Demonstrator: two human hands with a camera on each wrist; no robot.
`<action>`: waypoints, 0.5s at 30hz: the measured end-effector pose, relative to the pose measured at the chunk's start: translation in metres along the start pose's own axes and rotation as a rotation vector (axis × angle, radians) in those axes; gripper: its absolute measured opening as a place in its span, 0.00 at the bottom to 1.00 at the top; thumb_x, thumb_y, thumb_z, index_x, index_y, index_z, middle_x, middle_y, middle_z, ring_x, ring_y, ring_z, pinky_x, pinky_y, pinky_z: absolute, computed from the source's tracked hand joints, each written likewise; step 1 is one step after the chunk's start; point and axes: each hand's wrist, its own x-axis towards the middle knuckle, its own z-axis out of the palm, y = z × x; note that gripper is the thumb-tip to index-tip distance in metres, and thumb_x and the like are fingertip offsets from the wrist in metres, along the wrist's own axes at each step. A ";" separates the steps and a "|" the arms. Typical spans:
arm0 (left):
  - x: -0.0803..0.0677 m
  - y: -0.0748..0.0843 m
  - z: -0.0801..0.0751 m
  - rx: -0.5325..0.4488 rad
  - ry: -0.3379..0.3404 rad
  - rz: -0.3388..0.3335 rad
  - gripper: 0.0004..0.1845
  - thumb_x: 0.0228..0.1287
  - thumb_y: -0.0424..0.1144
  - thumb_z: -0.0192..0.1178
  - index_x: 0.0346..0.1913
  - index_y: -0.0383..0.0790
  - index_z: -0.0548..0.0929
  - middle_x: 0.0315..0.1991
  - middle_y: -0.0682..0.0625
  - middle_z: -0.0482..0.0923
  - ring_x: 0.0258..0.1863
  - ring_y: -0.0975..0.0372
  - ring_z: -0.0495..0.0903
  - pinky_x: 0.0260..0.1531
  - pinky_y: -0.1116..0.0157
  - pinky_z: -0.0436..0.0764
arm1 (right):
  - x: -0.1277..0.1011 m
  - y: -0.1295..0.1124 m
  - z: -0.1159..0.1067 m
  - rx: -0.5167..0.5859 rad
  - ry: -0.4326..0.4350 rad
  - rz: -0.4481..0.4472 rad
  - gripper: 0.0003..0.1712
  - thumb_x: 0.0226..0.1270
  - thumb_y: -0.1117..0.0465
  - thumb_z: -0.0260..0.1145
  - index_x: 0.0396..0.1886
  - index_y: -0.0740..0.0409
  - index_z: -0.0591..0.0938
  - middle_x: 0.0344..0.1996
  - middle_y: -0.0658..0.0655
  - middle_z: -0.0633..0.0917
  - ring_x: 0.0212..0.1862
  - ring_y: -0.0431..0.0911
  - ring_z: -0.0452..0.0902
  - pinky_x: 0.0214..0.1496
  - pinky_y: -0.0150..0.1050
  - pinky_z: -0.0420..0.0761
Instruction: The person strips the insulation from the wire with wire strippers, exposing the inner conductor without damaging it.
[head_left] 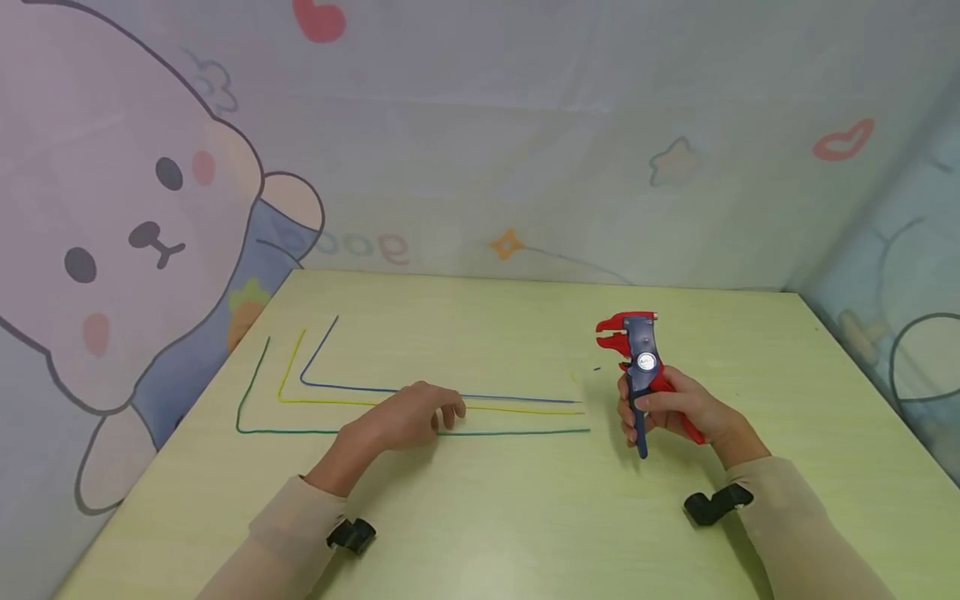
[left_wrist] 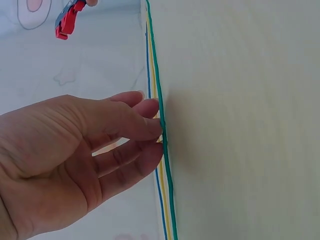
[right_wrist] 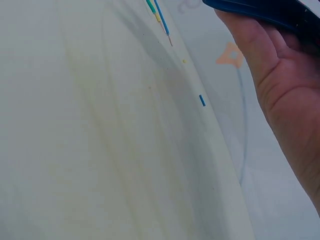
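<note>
My right hand (head_left: 678,412) grips a wire stripper (head_left: 643,362) with red and dark blue handles, holding it upright with its red jaws pointing left. In the right wrist view only part of its dark blue handle (right_wrist: 265,11) shows. My left hand (head_left: 412,414) is over the wires with fingers loosely bent and nothing visibly gripped. Three bent wires lie side by side: blue (head_left: 345,387), yellow (head_left: 322,402) and green (head_left: 300,432). In the left wrist view the fingertips (left_wrist: 155,130) appear beside the green wire (left_wrist: 167,165); contact is unclear. Bare copper (right_wrist: 170,41) shows at the blue wire's end.
A short blue piece of insulation (right_wrist: 202,100) and a tiny yellow bit (right_wrist: 184,61) lie on the pale table (head_left: 510,517) beyond the wire ends. A printed cloth (head_left: 465,125) hangs behind the table and along its sides.
</note>
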 end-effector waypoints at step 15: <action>0.002 -0.018 -0.002 -0.248 -0.091 0.054 0.27 0.43 0.14 0.44 0.41 0.42 0.81 0.37 0.50 0.78 0.35 0.57 0.75 0.35 0.63 0.75 | 0.001 0.000 0.000 -0.013 0.002 0.006 0.12 0.62 0.77 0.38 0.46 0.78 0.57 0.34 0.71 0.74 0.35 0.60 0.75 0.42 0.64 0.70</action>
